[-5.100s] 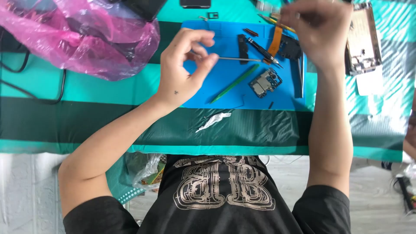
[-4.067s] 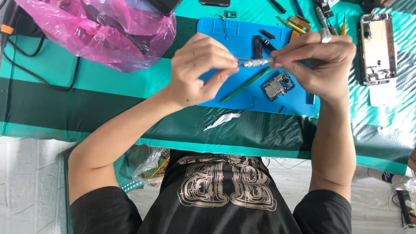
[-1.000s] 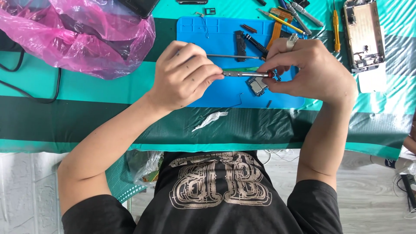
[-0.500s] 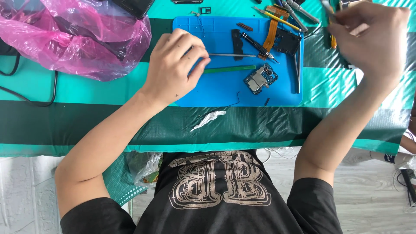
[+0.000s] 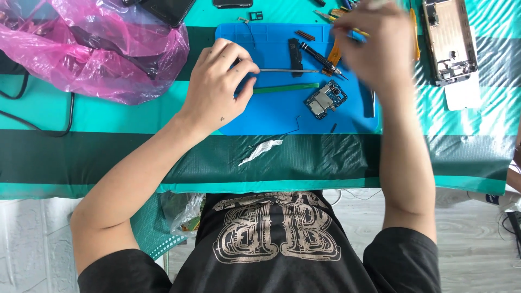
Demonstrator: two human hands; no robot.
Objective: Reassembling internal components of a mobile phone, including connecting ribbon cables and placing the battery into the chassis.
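Thin metal tweezers (image 5: pixel 287 70) lie lengthwise across the blue work mat (image 5: pixel 282 116), long axis left to right, tips toward the right. The left hand (image 5: pixel 220 87) pinches their near end, fingers closed on it. A small circuit board (image 5: pixel 325 99) sits just beside, lower right. The right hand (image 5: pixel 380 43) is blurred above the mat's far edge; its grip cannot be determined.

Thin metal rod (image 5: pixel 287 70), lying level on the blue mat (image 5: pixel 282 116), one end pinched; small circuit board (image 5: pixel 325 99) lies flat just right below it.
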